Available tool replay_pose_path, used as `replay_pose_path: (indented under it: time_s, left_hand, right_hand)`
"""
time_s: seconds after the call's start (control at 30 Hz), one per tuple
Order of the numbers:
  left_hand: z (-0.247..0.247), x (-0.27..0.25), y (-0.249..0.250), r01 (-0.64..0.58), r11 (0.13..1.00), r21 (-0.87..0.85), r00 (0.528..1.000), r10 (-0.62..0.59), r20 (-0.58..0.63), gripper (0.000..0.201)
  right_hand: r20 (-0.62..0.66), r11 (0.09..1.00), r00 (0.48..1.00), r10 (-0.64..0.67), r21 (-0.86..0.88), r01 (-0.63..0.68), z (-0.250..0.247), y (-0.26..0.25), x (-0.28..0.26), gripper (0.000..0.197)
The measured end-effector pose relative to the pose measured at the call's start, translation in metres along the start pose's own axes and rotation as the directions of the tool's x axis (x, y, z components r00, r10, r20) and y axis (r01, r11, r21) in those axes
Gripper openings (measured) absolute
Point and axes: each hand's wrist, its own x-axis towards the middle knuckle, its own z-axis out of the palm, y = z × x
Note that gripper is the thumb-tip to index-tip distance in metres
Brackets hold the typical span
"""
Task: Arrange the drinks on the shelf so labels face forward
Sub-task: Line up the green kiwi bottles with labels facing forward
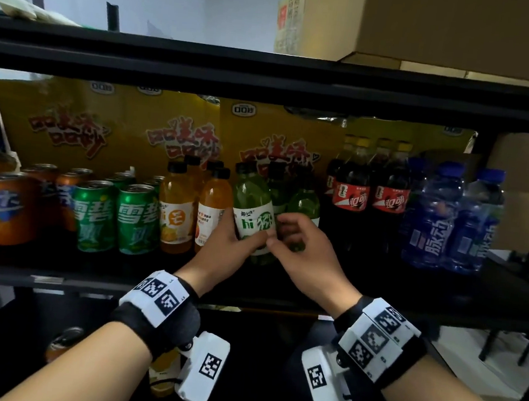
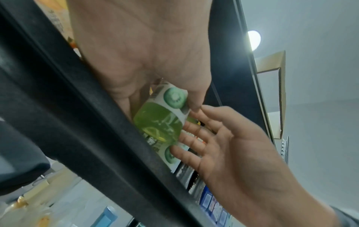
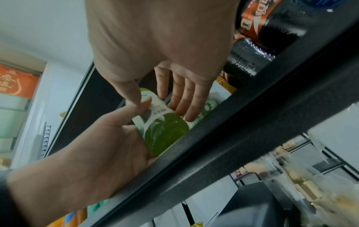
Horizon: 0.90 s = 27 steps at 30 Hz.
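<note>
A green kiwi drink bottle with a black cap stands at the middle of the black shelf, leaning slightly left, its white "hi" label toward me. My left hand grips its lower body, thumb across the front; the same grip shows in the left wrist view and the right wrist view. My right hand is beside it on the right, fingers fairly straight, their tips touching the bottle's side, thumb meeting the left thumb. More green bottles stand behind.
Left of the green bottles stand orange juice bottles, green cans and orange cans. To the right are cola bottles and blue bottles. Yellow snack bags line the back. A cardboard box sits above.
</note>
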Motion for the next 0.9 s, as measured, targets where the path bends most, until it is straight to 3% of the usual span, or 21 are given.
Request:
replay_pose_path:
  time_s: [0.2,0.33,0.5,0.6,0.7,0.9]
  left_hand:
    - [-0.004,-0.013,0.002,-0.07,0.998,0.008,0.996,0.069,0.049,0.04]
    - [-0.004,-0.016,0.002,-0.078,0.997,0.01,0.995,0.077,0.056,0.045]
    - [-0.011,-0.014,0.004,0.081,0.985,-0.149,0.991,-0.064,0.114,0.055]
    - [-0.012,-0.012,0.004,0.148,0.965,-0.217,0.988,-0.133,0.081,0.04]
    - [-0.014,-0.013,0.004,0.18,0.949,-0.259,0.983,-0.166,0.075,0.034]
    - [-0.015,-0.014,0.006,0.204,0.938,-0.281,0.978,-0.186,0.091,0.038]
  right_hand:
    - [-0.01,0.976,1.0,0.024,0.218,-0.021,0.011,0.003,0.004,0.016]
    - [-0.074,0.962,0.997,0.011,0.272,0.01,0.017,0.008,0.002,0.018]
    - [-0.129,0.962,0.991,-0.036,0.265,0.069,0.025,0.012,0.001,0.012]
    - [-0.152,0.962,0.988,-0.013,0.267,0.054,0.024,0.017,0.002,0.029]
    - [-0.089,0.963,0.996,0.002,0.268,0.022,0.022,0.022,0.001,0.042]
    - [-0.055,0.96,0.998,0.018,0.279,-0.002,0.02,0.029,-0.001,0.044]
